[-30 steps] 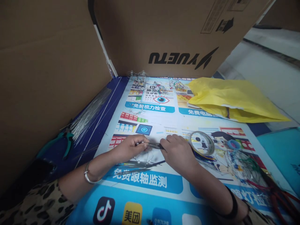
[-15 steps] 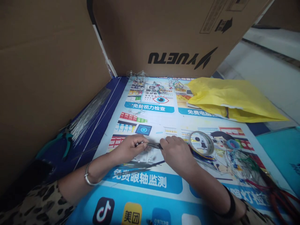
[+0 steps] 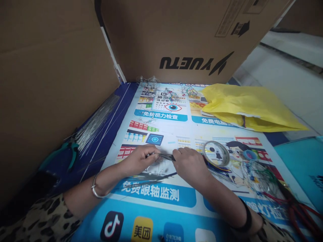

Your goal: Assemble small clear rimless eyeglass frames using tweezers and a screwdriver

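Note:
My right hand (image 3: pixel 190 165) is wrapped round pliers (image 3: pixel 167 156) whose narrow jaws point left. The jaw tips reach the fingertips of my left hand (image 3: pixel 141 158), which pinches a thin wire piece with small clear beads (image 3: pixel 150 154). How the jaws meet the wire is too small to tell. Below my hands, thin wire with a few beads (image 3: pixel 153 173) hangs or lies over the printed sheet. A bundle of grey wire lengths (image 3: pixel 148 179) rests under my left hand. The pliers' handles are hidden in my right hand.
Right of my hands are a tape roll (image 3: pixel 216 153), tangled wires (image 3: pixel 259 178) and red-handled pliers (image 3: pixel 300 211). A yellow bag (image 3: pixel 252 104) lies behind. At left are teal-handled pliers (image 3: pixel 73 156) and loose wires (image 3: pixel 97 121). Cardboard (image 3: pixel 176 37) stands at the back.

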The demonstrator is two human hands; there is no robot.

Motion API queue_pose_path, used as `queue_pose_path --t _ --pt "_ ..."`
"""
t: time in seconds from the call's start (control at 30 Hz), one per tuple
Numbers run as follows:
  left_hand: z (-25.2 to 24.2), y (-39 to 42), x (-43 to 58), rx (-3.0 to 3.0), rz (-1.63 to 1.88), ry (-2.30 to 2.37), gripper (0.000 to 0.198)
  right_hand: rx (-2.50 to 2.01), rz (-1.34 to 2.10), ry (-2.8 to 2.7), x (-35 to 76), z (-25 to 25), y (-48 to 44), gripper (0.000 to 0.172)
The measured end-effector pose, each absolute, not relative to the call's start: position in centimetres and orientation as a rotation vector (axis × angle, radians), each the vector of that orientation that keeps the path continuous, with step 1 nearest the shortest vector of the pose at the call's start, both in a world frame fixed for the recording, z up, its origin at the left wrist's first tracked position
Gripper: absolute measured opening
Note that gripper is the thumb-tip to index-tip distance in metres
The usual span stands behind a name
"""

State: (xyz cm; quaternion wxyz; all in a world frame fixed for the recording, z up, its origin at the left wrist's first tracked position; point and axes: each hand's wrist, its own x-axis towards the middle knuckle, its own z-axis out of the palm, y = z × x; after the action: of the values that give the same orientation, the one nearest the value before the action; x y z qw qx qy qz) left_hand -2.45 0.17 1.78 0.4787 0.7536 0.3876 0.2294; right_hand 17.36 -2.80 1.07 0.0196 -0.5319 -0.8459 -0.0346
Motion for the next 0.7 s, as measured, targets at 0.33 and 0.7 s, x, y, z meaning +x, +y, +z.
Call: queue_pose_path --t 0.33,0.7 --pt "2.12 0.22 -2.26 1.865 0.539 0.939 0.02 -1.665 -0.125 -2.63 17.4 1.24 -2.82 0.009" --pt "1.83 0.26 -2.52 1.891 0.525 0.916 0.02 -1.675 -0.088 -2.647 17.23 1.21 -2.79 0.007"
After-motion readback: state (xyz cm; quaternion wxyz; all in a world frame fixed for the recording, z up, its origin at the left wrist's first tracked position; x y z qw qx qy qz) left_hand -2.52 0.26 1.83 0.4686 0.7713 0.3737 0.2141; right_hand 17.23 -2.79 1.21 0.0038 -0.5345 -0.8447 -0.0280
